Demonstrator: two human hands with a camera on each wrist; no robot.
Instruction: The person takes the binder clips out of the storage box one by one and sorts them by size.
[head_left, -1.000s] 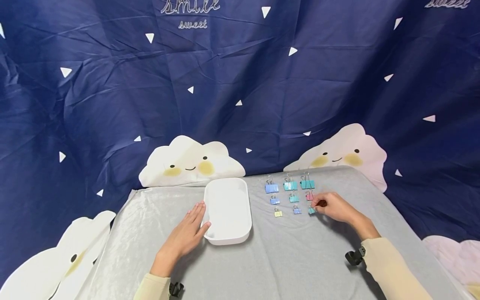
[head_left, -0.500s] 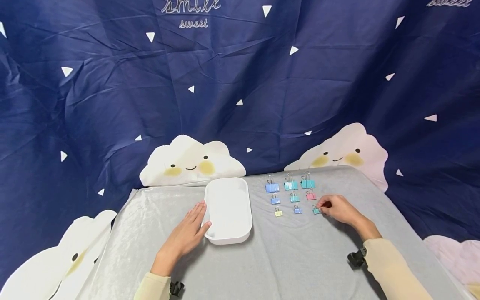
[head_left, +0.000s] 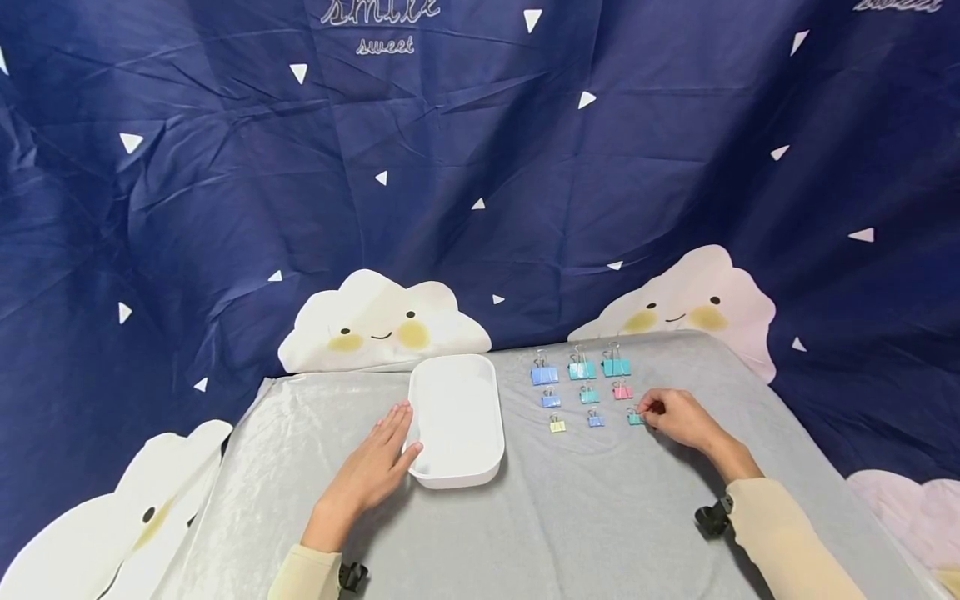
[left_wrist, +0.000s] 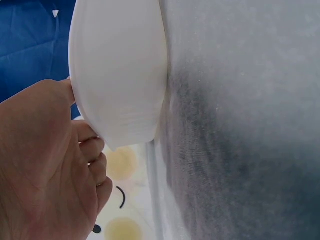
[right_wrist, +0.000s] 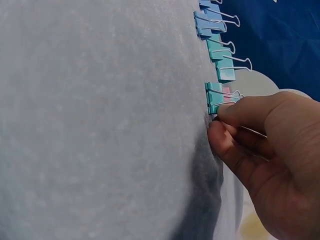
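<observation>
My right hand (head_left: 678,417) pinches the right end of a small teal binder clip (head_left: 634,419) between thumb and forefinger. Seen from the right wrist, this teal binder clip (right_wrist: 213,98) stands on the cloth with its wire handles partly behind the thumb. A pink binder clip (head_left: 622,392) lies just beyond it, and a small blue binder clip (head_left: 596,422) is to its left. With fingers straight, my left hand (head_left: 371,471) rests against the left rim of a white plastic bin (head_left: 457,482). The left wrist view shows the thumb touching the rim of the bin (left_wrist: 120,75).
The remaining clips form neat rows right of the bin: large blue (head_left: 545,376) and teal (head_left: 582,372) ones at the back, smaller ones nearer, a yellow clip (head_left: 557,427) at front left. Grey cloth (head_left: 570,525) covers the table; a dark blue curtain (head_left: 450,167) hangs behind.
The right hand has shifted the small teal clip a little to the right, away from the small blue one, and then slightly back from the front. The left hand and bin have not moved.
</observation>
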